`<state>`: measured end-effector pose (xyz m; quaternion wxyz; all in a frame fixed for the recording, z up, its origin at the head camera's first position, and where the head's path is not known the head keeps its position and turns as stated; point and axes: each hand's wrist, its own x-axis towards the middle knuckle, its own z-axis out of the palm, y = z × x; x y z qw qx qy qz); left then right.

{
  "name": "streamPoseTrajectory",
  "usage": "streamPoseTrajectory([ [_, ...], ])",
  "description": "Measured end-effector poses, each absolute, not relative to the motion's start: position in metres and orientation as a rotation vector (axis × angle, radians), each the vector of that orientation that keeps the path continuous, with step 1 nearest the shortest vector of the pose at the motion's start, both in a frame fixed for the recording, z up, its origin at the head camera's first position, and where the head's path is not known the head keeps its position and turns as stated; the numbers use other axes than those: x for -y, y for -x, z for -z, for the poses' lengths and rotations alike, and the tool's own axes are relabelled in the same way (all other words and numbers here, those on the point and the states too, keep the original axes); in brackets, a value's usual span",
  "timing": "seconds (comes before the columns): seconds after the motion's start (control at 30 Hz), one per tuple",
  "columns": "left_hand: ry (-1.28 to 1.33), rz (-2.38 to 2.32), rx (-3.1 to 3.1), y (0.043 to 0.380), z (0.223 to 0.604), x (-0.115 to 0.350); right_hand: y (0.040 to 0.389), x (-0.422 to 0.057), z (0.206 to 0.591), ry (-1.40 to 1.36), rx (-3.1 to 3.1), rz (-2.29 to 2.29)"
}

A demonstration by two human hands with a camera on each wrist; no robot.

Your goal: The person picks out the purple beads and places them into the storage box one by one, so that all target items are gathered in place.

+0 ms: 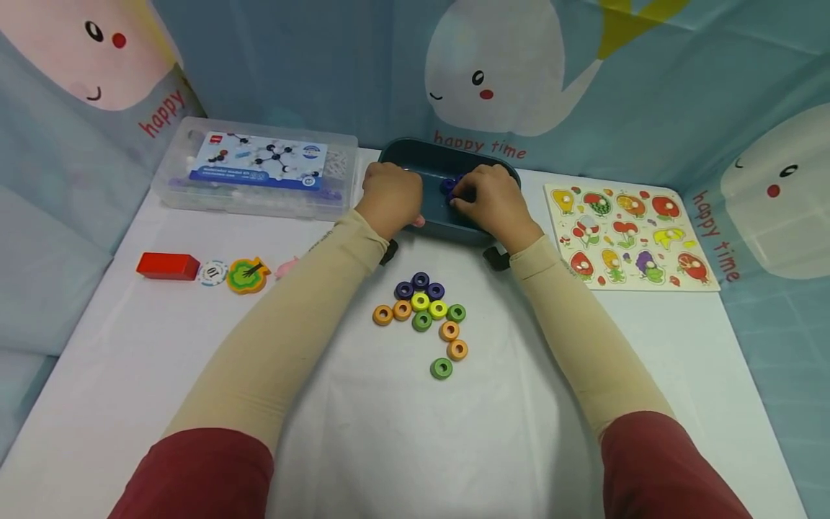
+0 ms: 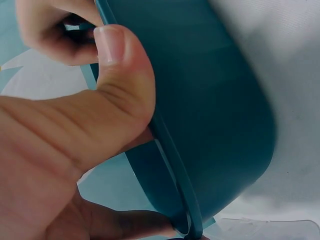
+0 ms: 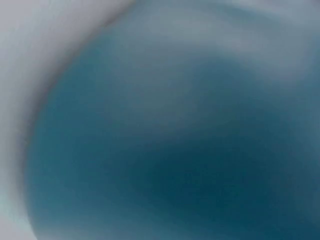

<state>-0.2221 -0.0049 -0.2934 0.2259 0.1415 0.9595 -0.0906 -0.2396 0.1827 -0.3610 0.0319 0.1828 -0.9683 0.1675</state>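
Note:
A dark teal bin [image 1: 436,229] stands at the back of the table. My left hand [image 1: 392,196] grips its near left rim; in the left wrist view the thumb [image 2: 131,70] lies along the outer wall while other fingers reach over the rim. Inside the bin, the curled fingers of my right hand [image 1: 491,202] pinch at a few purple rings [image 1: 448,187], which the fingertips partly cover. In front of the bin lies a group of small rings: purple [image 1: 420,280], yellow [image 1: 421,301], orange [image 1: 383,315] and green [image 1: 442,368]. Blurred teal fills most of the right wrist view.
A clear plastic case [image 1: 256,169] with a molecule-model label stands left of the bin. A fruit puzzle board [image 1: 632,238] lies at right. Along the left are a red block [image 1: 168,266], a round chip [image 1: 212,273] and a tree-shaped piece [image 1: 248,275].

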Motion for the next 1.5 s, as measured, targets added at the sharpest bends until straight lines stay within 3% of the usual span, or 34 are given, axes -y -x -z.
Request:
streamPoseTrajectory([
  [0.3, -0.357, 0.235, -2.642, 0.224, 0.297, 0.007, 0.176, -0.177, 0.343, -0.824, 2.790, -0.732],
  [0.63, -0.382, 0.225, -2.675, 0.223, 0.300, 0.010, 0.119, -0.172, 0.357, -1.023, 2.909, -0.698],
  [1.3, -0.400, 0.239, -2.678, 0.224, 0.296, 0.008, 0.121, -0.163, 0.375, -1.054, 3.017, -0.672],
  [1.5, -0.406, 0.236, -2.676, 0.222, 0.296, 0.007, 0.115, -0.164, 0.355, -1.004, 2.996, -0.706],
])
